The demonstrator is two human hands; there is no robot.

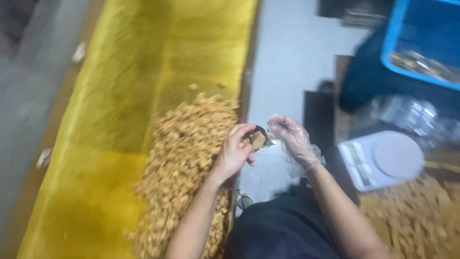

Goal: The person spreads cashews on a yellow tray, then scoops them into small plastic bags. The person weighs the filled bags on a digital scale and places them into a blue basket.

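Down the left runs the long trough (120,72), with the heap of snack pieces (187,158) piled in its near right part. Just right of the heap, over the floor strip (287,62), the left hand (235,151) and right hand (293,139) meet on a small packet (258,140). Further right sits the kitchen scale (383,158), a second heap (417,220) in front of it, the crate (421,38) behind

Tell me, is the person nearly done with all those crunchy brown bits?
Not nearly. Done: hard to tell; a blue plastic crate seems to hold small shiny things, too blurred to identify. In hand: the bare left hand and the right hand in a clear plastic glove hold one small tan piece between them. Left: a big heap of tan pieces on the long yellow tray.
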